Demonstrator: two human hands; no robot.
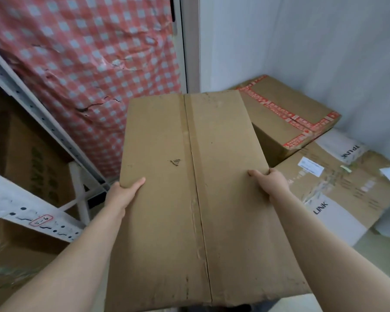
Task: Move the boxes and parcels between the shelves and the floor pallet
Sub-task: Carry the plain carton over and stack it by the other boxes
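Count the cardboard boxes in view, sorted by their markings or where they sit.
Plain box: 1
Red-taped box: 1
TP-LINK box: 1
Shelf boxes: 2
Total: 5

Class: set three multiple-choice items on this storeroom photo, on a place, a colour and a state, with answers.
1. Where is the red-taped box? A on a chair; B beyond the carried box, by the wall; C on a trolley.
2. The checked sheet is: A red and white; B blue; C green.
3. The carried box is: A gripped by left hand and right hand; B gripped by one hand only; C lying on the floor.
Answers: B, it lies against the wall at right; A, its squares show so; A, both thumbs lie over its side edges.
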